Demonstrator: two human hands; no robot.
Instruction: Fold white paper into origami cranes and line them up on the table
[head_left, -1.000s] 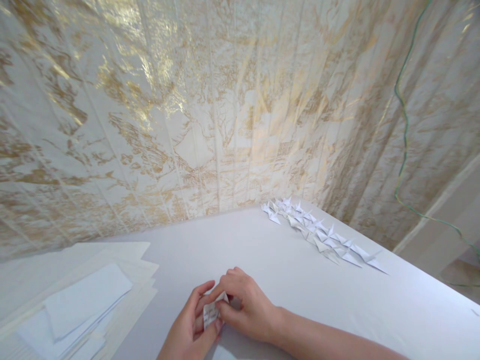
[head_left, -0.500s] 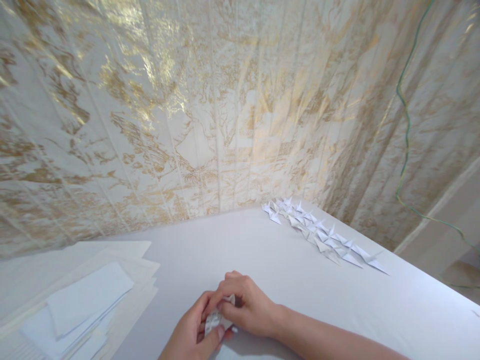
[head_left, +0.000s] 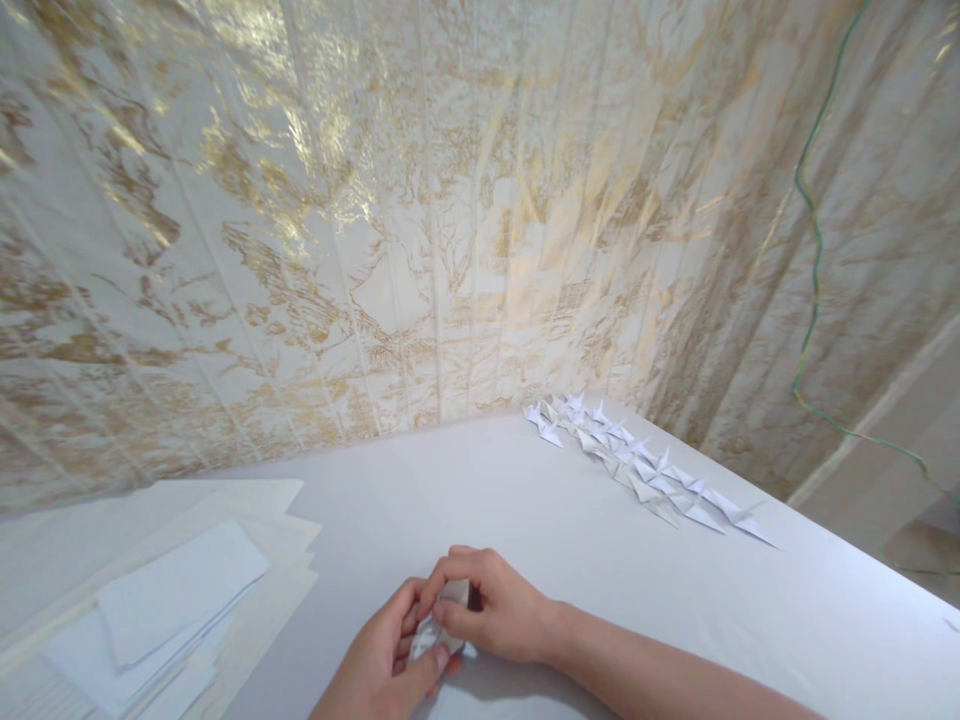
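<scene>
A small folded piece of paper (head_left: 429, 637), white with grey print-like marks, is pinched between both hands low in the middle of the view. My left hand (head_left: 386, 655) grips it from the left, thumb on top and fingers curled behind. From the right, my right hand (head_left: 487, 605) closes on the same paper, its thumb pressing the near face and its index finger bent over the top edge. Much of the folded shape is hidden by the fingers. Both hands rest just above the white tabletop (head_left: 420, 490).
Several folded paper cranes (head_left: 637, 465) stand in rows at the back right, along the table's edge. Loose paper sheets (head_left: 184, 590) lie stacked at the left. Behind the table hangs a gold-patterned covering (head_left: 405, 250), and a green cord (head_left: 816, 260) runs down on the right.
Both hands stay in nearly the same place on the paper. The right thumb and fingers have shifted slightly, and more of the paper's upper part shows between them.
</scene>
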